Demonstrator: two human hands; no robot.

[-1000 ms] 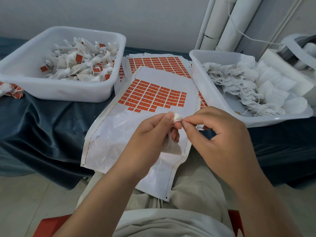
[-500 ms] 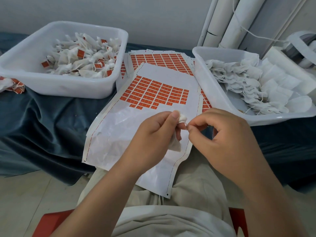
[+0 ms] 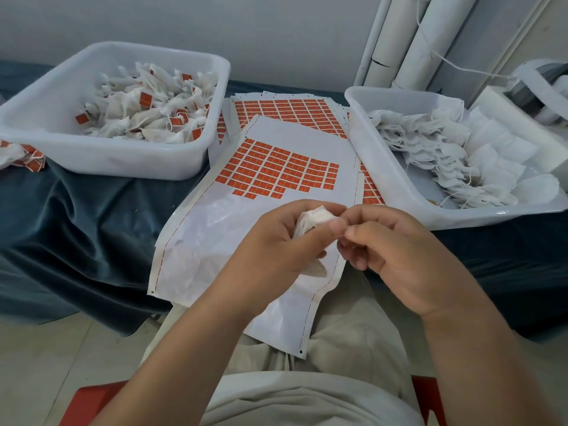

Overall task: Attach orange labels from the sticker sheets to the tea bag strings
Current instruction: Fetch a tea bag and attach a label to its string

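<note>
My left hand (image 3: 276, 244) grips a white tea bag (image 3: 313, 219) in its curled fingers, above the lower part of the top sticker sheet (image 3: 233, 241). My right hand (image 3: 396, 256) is close against it, thumb and forefinger pinched at the bag's top; the string is too thin to make out there. Rows of orange labels (image 3: 276, 170) fill the sheet's upper half, and its lower half is peeled bare. More label sheets (image 3: 282, 109) lie underneath, further back.
A white tub (image 3: 129, 161) at the left holds tea bags with orange labels. A white tub (image 3: 384, 167) at the right holds plain tea bags. Both stand on a dark blue cloth (image 3: 76, 229). White pipes (image 3: 408, 41) rise at the back right. Loose labelled bags (image 3: 18, 155) lie at the far left.
The tea bag is now bunched higher in my left hand and more of it shows. My right fingers have shifted slightly right and lower, staying pinched beside the bag.
</note>
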